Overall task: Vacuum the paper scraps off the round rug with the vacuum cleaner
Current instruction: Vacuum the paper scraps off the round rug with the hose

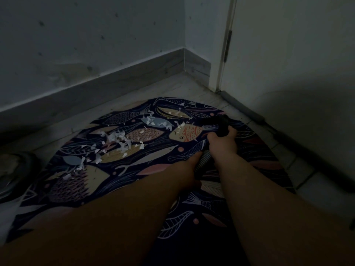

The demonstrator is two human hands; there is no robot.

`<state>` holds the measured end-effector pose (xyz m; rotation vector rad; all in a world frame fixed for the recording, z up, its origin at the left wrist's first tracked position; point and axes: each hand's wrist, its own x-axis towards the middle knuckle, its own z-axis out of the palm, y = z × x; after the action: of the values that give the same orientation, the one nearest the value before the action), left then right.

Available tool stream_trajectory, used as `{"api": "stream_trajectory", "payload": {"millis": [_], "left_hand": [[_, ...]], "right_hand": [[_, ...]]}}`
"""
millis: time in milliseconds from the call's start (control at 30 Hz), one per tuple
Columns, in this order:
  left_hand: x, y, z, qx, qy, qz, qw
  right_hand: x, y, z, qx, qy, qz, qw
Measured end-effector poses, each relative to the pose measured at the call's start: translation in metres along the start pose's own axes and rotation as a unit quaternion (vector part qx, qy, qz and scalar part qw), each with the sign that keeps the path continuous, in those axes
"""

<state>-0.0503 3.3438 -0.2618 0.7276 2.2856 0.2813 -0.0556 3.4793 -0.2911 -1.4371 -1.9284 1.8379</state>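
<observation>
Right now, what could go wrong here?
1. The paper scraps are light and loose; a fast sweep of the nozzle in the right hand, with the left hand on the hose, might scatter them off the rug.
2. The room is dim, and the rug's pale fish pattern could hide small scraps.

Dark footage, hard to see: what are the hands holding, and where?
Right hand grips the vacuum's black handle; left hand holds its ribbed hose just behind.

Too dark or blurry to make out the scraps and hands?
Head view: dim and underexposed, but white paper scraps stand out on the round rug; left hand on the hose and right hand on the black handle are readable; lower-left corner smeared.
</observation>
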Motion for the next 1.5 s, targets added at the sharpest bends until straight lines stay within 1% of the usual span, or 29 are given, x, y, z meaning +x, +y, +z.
{"api": "stream_trajectory", "payload": {"millis": [200, 500, 600, 1033, 1367, 1500], "left_hand": [[-0.015, -0.008, -0.003, -0.004, 0.003, -0.015, 1.0], [-0.026, -0.019, 0.002, 0.005, 0.022, -0.028, 0.999], [-0.025, -0.026, 0.004, -0.01, 0.025, -0.033, 0.999], [-0.032, -0.044, 0.013, -0.022, 0.047, -0.013, 0.999], [-0.036, -0.056, 0.022, -0.022, 0.06, -0.016, 0.998], [-0.038, -0.057, 0.025, -0.01, 0.069, -0.015, 0.997]], "right_hand": [[-0.011, -0.001, 0.011, -0.006, -0.01, 0.01, 1.0], [-0.024, -0.001, 0.024, -0.026, -0.032, 0.001, 0.999], [-0.028, -0.001, 0.028, -0.021, -0.044, 0.0, 0.999], [-0.046, -0.002, 0.034, -0.047, -0.063, -0.001, 0.997], [-0.058, 0.002, 0.038, -0.053, -0.074, -0.004, 0.996], [-0.063, 0.001, 0.039, -0.062, -0.079, 0.007, 0.995]]}}
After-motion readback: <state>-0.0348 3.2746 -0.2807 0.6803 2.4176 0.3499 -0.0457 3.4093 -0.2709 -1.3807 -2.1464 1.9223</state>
